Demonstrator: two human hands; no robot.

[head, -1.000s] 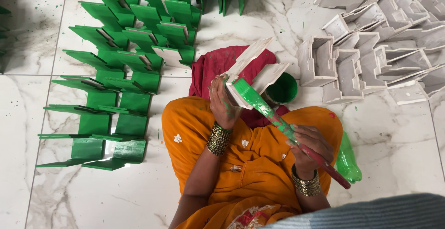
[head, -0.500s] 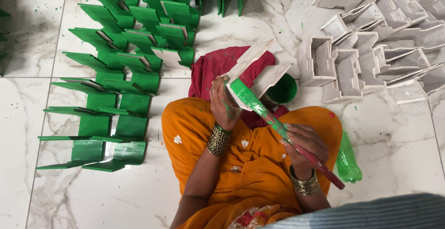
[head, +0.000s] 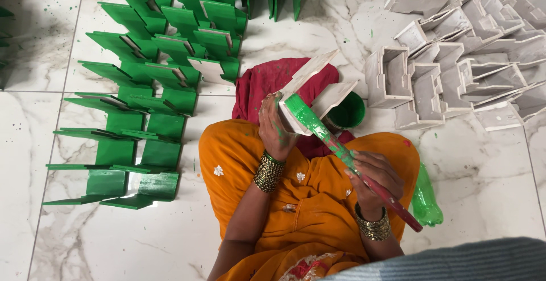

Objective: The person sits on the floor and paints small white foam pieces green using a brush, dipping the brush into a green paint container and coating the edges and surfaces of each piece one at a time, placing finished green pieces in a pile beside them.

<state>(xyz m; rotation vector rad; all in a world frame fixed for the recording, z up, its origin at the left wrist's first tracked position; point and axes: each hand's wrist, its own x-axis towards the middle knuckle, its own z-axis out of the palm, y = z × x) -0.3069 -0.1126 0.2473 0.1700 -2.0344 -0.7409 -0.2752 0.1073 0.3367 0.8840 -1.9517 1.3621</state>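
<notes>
Floor workshop, rows of green-painted pieces (head: 153,82), marble floor (head: 495,178)

The floor is glossy white marble tile with grey veining (head: 51,36), crossed by thin dark grout lines and flecked with small green paint spots. From nine to twelve o'clock stand rows of green-painted wooden stands (head: 165,59), set close together. From one to three o'clock lies a cluster of unpainted white wooden stands (head: 455,71), tumbled against one another. Soft, even light falls across the floor, with faint shadows beneath the pieces.
</notes>
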